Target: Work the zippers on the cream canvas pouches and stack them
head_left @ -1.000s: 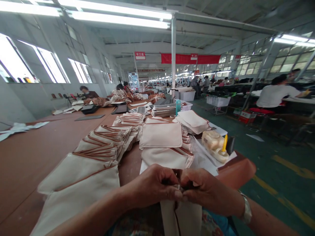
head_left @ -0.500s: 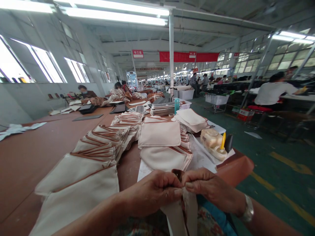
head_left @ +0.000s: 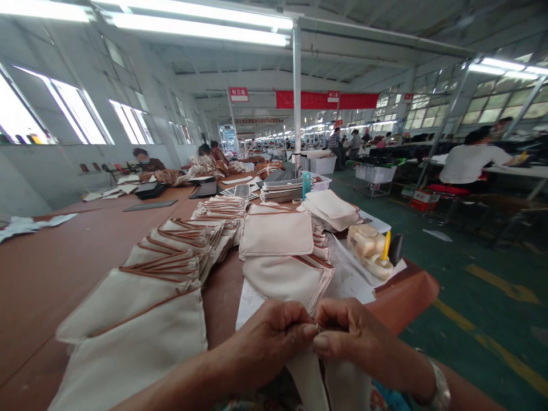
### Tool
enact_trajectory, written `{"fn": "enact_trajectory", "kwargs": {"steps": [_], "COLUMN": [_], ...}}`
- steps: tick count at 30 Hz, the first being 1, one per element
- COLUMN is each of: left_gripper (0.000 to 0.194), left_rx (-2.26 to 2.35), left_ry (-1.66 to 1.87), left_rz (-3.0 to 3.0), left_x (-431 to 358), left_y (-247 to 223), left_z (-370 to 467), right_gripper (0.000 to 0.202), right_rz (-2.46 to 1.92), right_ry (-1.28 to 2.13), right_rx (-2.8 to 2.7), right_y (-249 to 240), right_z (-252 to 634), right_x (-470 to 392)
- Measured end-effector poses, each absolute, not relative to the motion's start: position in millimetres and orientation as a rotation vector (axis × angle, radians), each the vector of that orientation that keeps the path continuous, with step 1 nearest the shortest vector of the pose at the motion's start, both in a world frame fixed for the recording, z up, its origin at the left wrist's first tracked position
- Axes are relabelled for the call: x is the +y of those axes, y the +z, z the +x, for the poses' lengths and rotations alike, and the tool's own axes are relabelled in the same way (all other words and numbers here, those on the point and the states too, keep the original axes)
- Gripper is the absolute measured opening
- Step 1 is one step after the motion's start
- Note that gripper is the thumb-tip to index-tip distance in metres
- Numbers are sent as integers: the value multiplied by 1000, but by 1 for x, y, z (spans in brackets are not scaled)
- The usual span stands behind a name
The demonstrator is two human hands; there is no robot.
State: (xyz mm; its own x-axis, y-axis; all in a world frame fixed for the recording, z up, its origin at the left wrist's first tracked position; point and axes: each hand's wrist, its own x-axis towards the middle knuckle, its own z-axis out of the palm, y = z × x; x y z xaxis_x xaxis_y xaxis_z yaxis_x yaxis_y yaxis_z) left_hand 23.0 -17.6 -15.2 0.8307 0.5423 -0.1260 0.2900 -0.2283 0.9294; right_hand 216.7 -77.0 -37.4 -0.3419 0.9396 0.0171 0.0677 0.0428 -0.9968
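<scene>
The pale cloth (head_left: 347, 387) hangs below the grip of left hand (head_left: 274, 338) and right hand (head_left: 359, 342), both pinching its upper edge.

A long, flat table with a smooth brown top (head_left: 85, 245) carries an overlapping row of cream, brown-edged fabric pieces (head_left: 141, 337). Just right of that row, a second pile of cream, brown-edged fabric pieces (head_left: 276, 234) lies partly over a white paper sheet (head_left: 245, 305). Farther back lie a thin, dark grey rectangular panel (head_left: 150, 205) and stacked flat grey-and-white panels (head_left: 280, 192); loose white strips (head_left: 38, 221) lie at the far left
</scene>
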Motion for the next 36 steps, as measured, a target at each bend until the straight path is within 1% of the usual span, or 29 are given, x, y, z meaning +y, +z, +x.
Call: {"fn": "enact_trajectory", "kwargs": {"steps": [3, 8, 11, 14, 18, 22, 28, 32, 36], "left_gripper": [42, 41, 41, 36, 26, 13, 15, 16, 13], "left_rx": [670, 700, 694, 704, 718, 723, 669, 731, 840], "left_ry": [278, 257, 251, 224, 161, 172, 147, 156, 234], "left_rz": [1881, 1796, 1728, 1747, 1926, 2085, 2422, 2649, 2625], "left_x": [-18, -13, -10, -10, -14, -20, -20, -24, -31], "left_y": [-15, -25, -29, -26, -14, -5, 6, 13, 5], "left_z": [23, 22, 23, 24, 26, 26, 26, 30, 35], "right_gripper": [20, 16, 15, 17, 20, 22, 19, 14, 9], "right_rz": [-1080, -1213, -1214, -1152, -1105, -1147, -1120, -1158, -1229], "right_ry": [1371, 1208, 1227, 1258, 1254, 1221, 1247, 1180, 1188], "right_rx": [-1529, -1584, -1547, -1571, -1770, -1939, -1995, -2025, -1930], "right_y": [-38, -49, -48, -38, -26, -24, -25, -27, -31], "right_z": [218, 217, 214, 213, 218, 227, 235, 232, 226], "right_x": [-75, -77, -80, -83, -87, -86, -85, -84, -84]}}
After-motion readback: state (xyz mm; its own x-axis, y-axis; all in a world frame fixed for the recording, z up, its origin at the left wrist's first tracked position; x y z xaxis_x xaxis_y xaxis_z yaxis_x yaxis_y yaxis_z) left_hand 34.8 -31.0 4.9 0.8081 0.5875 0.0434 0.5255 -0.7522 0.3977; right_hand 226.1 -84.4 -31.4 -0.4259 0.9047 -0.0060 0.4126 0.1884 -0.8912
